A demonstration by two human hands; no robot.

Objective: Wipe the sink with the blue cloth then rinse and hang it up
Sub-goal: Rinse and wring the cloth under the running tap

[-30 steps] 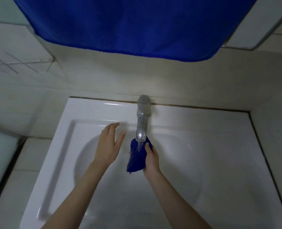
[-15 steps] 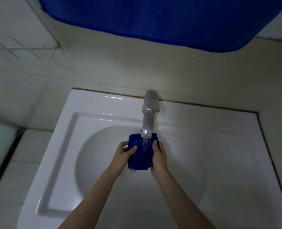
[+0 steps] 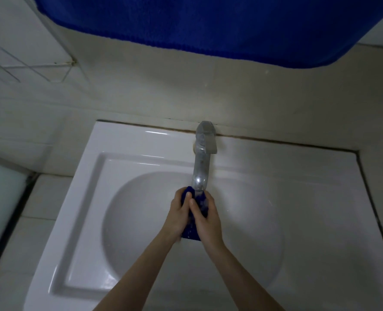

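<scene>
On my feed the white sink [image 3: 85, 221] fills most of the lower view, its round basin set in a square rim that butts against a pale tiled wall [image 3: 230, 90]. Across the top edge hangs a large blue towel [image 3: 208, 23], its hem curving along the wall well above the basin. A wire rack [image 3: 17, 70] is fixed to the wall at the upper left. The metal faucet [image 3: 200, 167] rises from the back rim and reaches forward over the basin. Just under its spout both hands are pressed together: the left hand [image 3: 177, 216] and the right hand [image 3: 208, 218] each curl around the small blue cloth [image 3: 191, 233] and squeeze it between them, thumbs on top. The cloth is bunched up, held above the basin directly beneath the spout, with a corner poking out below the palms. I cannot tell for sure whether water is running.
</scene>
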